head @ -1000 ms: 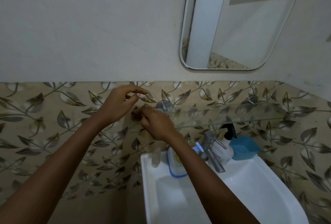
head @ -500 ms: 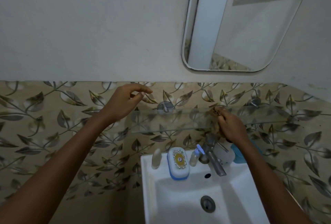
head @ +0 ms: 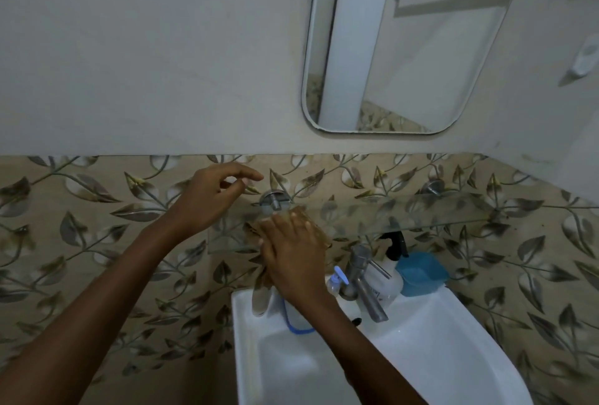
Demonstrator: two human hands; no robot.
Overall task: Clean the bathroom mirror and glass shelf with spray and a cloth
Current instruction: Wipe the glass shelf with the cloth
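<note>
Cloth (head: 316, 229) under right hand (head: 293, 249), pressed flat on shelf (head: 405, 216) at its left part, just in front of round metal bracket (head: 274, 199). Palm down, fingers spread over brown fabric, pinning rather than gripping it; edges of fabric poking out past fingertips and at thumb side. Left hand (head: 210, 200) just beside and up-left of that, raised near tiled wall (head: 81, 226), loosely curled, thumb and forefinger close together, holding nothing visible. Glass running off to right of cloth toward second bracket (head: 434, 186). Below right hand: white sink (head: 437, 349), with blue-rimmed soap box (head: 296, 323) partly hidden by wrist. Right of wrist: small pump bottle (head: 335, 281), steel tap (head: 364, 281), then clear bottle with black pump (head: 390, 270), and blue tub (head: 421, 273) beyond. Mirror (head: 421, 48) high above and right of both hands, on plain wall.
</note>
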